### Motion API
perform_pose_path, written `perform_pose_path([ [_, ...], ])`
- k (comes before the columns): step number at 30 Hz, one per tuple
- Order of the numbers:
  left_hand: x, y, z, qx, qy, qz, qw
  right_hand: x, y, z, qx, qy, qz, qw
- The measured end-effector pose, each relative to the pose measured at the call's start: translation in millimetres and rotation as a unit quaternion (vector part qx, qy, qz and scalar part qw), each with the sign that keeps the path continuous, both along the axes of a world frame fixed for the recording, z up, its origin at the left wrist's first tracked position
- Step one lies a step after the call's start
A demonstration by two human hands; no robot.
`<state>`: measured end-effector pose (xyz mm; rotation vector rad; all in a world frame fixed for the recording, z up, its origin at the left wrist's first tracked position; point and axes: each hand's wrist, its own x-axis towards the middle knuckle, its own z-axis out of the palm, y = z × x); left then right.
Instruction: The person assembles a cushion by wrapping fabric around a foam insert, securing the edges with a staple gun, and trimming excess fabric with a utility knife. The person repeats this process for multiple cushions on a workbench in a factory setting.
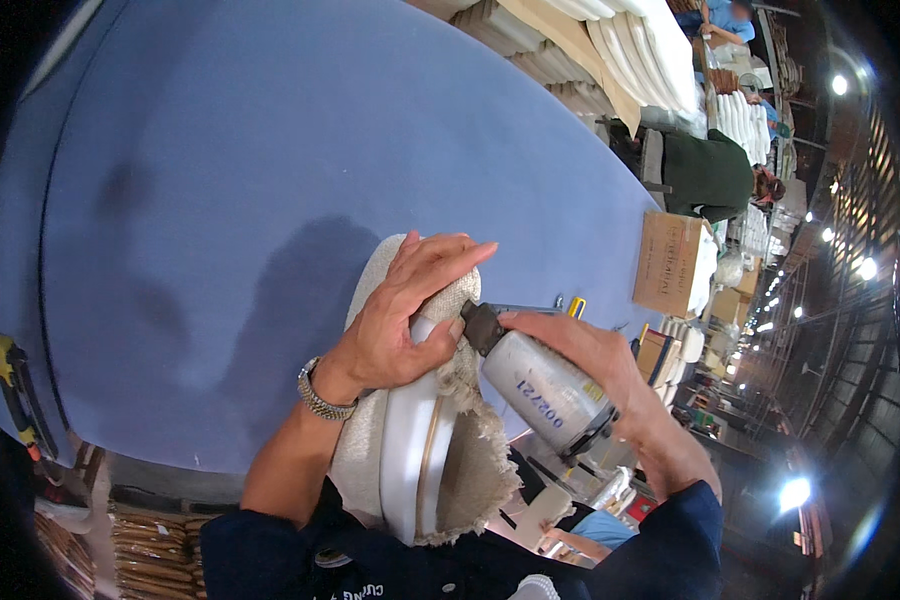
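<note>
An upholstered seat cushion [365,440] in beige woven fabric stands tilted against my body, with white padding [400,450] showing along its side. Frayed raw fabric [485,470] hangs from its near edge. My left hand [410,310], with a metal watch on the wrist, grips the cushion's upper end, its thumb pressing the folded fabric and its fingers lying over the top. In my right hand [590,360] is a grey staple gun [545,390]. Its dark nose touches or nearly touches the fabric beside my left thumb; the exact contact is hidden.
A wide blue table [270,130] spreads in front of me. On its left edge lies a yellow and black tool [10,385]. A cardboard box [668,262] stands at the right, stacked white cushions [645,60] beyond it. Other people [710,170] work farther off.
</note>
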<state>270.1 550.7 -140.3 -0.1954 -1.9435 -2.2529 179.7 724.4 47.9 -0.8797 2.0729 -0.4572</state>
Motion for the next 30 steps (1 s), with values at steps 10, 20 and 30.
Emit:
perform_pose_path([
  [10, -22.5, -3.2, -6.3, 0.046, 0.027, 0.019, 0.998, -2.0, -3.5, -11.0, -0.003, 0.050, 0.013, 0.999],
  [20, -89.3, 33.5, -25.7, -0.051, -0.134, -0.048, 0.988, 8.7, -2.4, -2.5, 0.026, 0.106, -0.023, 0.994],
  [30, -80.8, 35.0, -29.4, -0.011, -0.129, 0.078, 0.988, 0.7, -11.8, -19.3, -0.052, 0.220, 0.084, 0.970],
])
